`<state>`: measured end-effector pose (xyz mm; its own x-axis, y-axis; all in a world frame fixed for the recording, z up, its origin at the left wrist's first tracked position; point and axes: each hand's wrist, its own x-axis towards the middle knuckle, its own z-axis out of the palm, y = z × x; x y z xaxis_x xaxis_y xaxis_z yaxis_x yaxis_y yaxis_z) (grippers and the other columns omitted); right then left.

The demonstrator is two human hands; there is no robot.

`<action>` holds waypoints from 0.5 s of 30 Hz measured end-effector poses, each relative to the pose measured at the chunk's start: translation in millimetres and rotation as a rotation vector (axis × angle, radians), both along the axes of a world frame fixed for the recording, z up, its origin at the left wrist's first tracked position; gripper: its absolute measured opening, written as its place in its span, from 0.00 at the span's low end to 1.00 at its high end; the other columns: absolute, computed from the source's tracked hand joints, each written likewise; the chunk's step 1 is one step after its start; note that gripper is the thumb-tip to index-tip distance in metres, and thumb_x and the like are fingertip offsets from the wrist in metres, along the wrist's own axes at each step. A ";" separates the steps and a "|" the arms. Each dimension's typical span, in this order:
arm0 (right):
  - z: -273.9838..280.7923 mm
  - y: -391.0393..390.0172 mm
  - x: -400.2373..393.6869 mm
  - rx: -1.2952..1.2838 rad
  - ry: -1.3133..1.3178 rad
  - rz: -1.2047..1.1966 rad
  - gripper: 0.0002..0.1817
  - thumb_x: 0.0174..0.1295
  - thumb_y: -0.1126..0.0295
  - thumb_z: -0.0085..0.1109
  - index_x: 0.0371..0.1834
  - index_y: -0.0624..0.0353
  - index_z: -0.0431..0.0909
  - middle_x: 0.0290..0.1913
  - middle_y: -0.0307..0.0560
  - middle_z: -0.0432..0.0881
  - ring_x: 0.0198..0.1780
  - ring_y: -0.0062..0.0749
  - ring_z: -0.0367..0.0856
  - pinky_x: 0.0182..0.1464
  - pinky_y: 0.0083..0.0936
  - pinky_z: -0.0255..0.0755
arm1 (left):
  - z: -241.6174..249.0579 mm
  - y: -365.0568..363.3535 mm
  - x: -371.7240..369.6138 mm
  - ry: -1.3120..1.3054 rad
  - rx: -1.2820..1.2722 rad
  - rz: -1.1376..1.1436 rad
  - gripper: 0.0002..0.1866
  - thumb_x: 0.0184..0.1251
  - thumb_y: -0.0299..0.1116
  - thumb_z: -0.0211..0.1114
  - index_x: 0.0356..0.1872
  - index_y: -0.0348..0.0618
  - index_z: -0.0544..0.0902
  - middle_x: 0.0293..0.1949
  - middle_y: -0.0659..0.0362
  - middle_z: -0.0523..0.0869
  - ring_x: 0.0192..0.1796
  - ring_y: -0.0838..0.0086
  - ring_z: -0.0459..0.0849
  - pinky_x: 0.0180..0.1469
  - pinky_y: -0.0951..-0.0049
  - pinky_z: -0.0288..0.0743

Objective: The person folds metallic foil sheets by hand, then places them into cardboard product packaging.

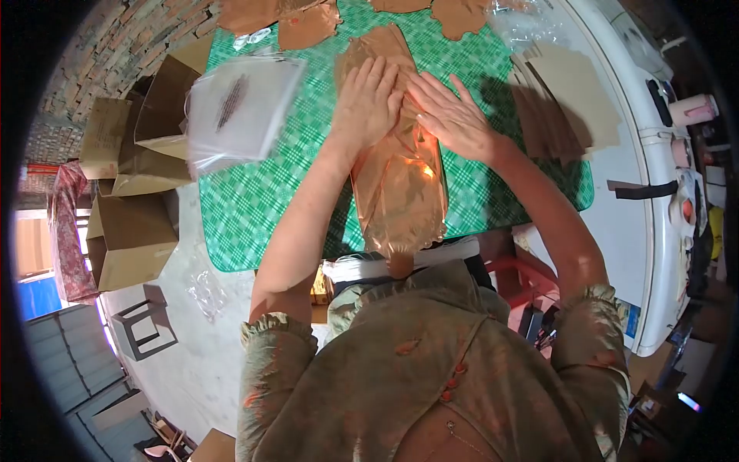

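Observation:
A flat, shiny copper-coloured foil balloon (402, 192) lies lengthwise on the green checked tabletop (308, 173), its crinkled near end at the table's front edge. My left hand (368, 104) rests palm down on the upper part of the foil, fingers stretched out. Beside it, my right hand (453, 117) also lies flat, with its fingertips on the foil's right side and the thumb apart. Neither hand grips anything. The foil directly under both palms is hidden.
Left on the table lies a stack of clear plastic bags (265, 100); at right, flat brown cardboard sheets (577, 100). More copper foil pieces (308, 27) lie along the far edge. Open cardboard boxes (138, 239) stand to the left, near a grey frame (137, 331) on the floor.

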<state>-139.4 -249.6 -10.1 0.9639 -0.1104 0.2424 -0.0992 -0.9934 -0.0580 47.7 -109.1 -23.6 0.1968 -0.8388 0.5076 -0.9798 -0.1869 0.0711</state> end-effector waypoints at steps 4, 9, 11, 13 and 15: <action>-1.8 -3.4 -20.6 -0.034 -0.023 0.017 0.33 0.86 0.57 0.39 0.90 0.56 0.53 0.91 0.44 0.54 0.91 0.37 0.48 0.90 0.50 0.33 | -2.4 -0.6 2.0 0.010 0.009 0.002 0.29 0.87 0.47 0.50 0.80 0.43 0.73 0.80 0.46 0.72 0.83 0.56 0.68 0.86 0.53 0.56; 0.6 -3.5 -27.5 -0.045 -0.114 0.091 0.33 0.80 0.58 0.54 0.84 0.60 0.66 0.86 0.50 0.66 0.87 0.42 0.60 0.87 0.58 0.42 | -2.2 -1.3 2.0 0.043 0.032 0.017 0.29 0.87 0.47 0.49 0.81 0.46 0.72 0.82 0.47 0.70 0.84 0.56 0.67 0.87 0.53 0.55; 1.9 -1.1 -28.7 -0.043 -0.109 0.097 0.33 0.80 0.58 0.54 0.84 0.60 0.66 0.85 0.50 0.67 0.86 0.43 0.61 0.86 0.59 0.42 | -1.3 -0.2 1.8 0.059 0.039 0.018 0.29 0.88 0.47 0.49 0.81 0.47 0.71 0.82 0.48 0.70 0.84 0.56 0.66 0.87 0.53 0.54; 5.5 3.7 -30.2 -0.033 -0.104 0.094 0.32 0.80 0.58 0.54 0.83 0.61 0.67 0.85 0.51 0.67 0.86 0.43 0.63 0.86 0.60 0.43 | 0.6 0.8 0.9 0.077 0.048 0.018 0.29 0.88 0.46 0.49 0.81 0.47 0.71 0.82 0.48 0.70 0.84 0.56 0.66 0.87 0.52 0.54; 7.6 6.9 -32.8 -0.081 -0.095 0.108 0.32 0.80 0.58 0.54 0.83 0.61 0.68 0.85 0.51 0.68 0.86 0.43 0.63 0.86 0.60 0.43 | 1.2 0.9 1.0 0.097 0.040 0.020 0.28 0.87 0.45 0.49 0.81 0.46 0.71 0.82 0.48 0.70 0.85 0.56 0.65 0.87 0.52 0.54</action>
